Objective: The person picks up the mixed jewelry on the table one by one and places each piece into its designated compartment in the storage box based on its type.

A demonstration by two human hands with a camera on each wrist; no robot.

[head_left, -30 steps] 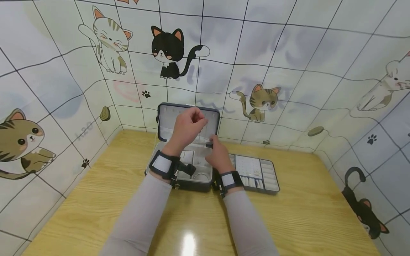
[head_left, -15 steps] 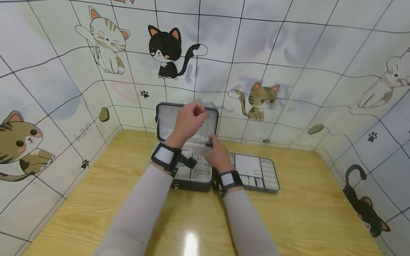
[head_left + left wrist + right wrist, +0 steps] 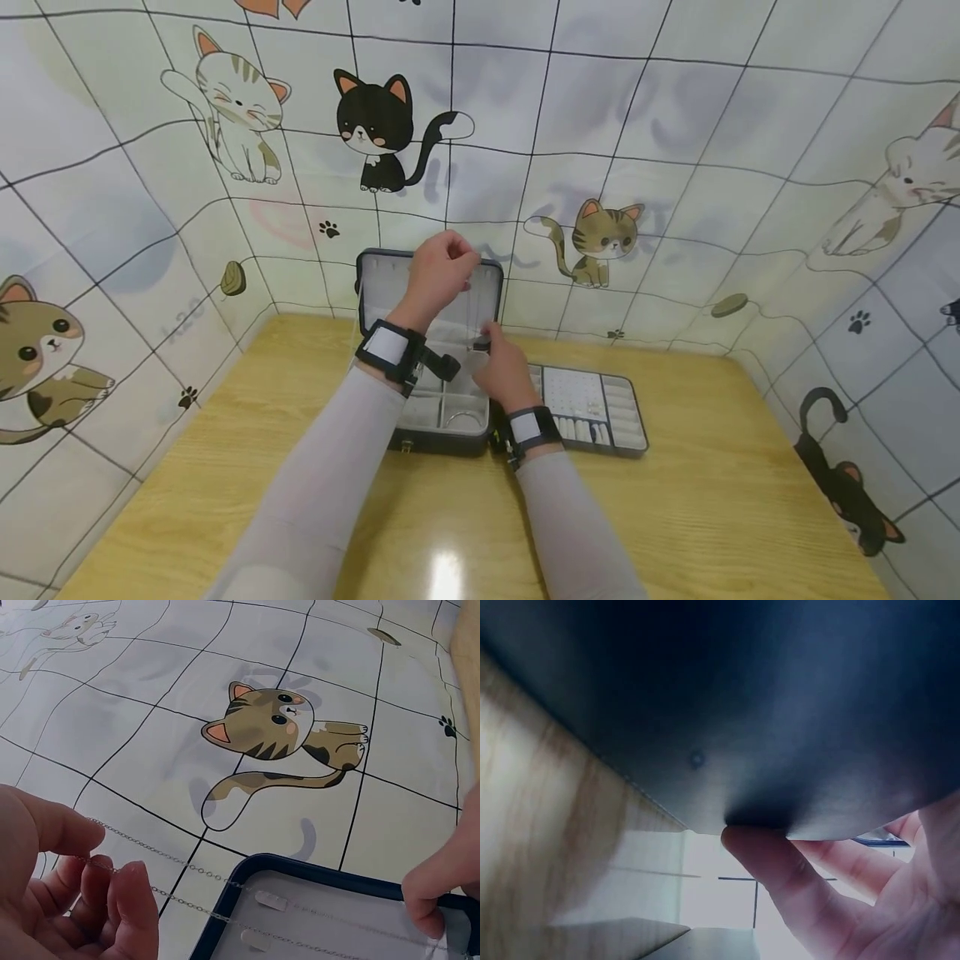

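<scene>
The left hand (image 3: 438,271) pinches a fine chain (image 3: 199,870) between curled fingers — its two strands run almost side by side, taut and slanting down to the right, in front of the raised lid (image 3: 386,287). The chain's long axis leads from the left hand towards the right hand (image 3: 506,375), which is lower, at the lid's right edge. There the thumb touches the dark outer wall and a finger bends in near the strands; whether it grips the chain or only the edge, I cannot tell.

Small pale tabs (image 3: 270,901) on the lid's inside lie close beside the strands, and the left hand hides part of the lid. Below is the open box (image 3: 442,443), a silvery ring (image 3: 459,412) in its front right compartment. A tray (image 3: 626,452) of small slots lies just right of the box on the worktop (image 3: 697,483) — beyond the right hand.
</scene>
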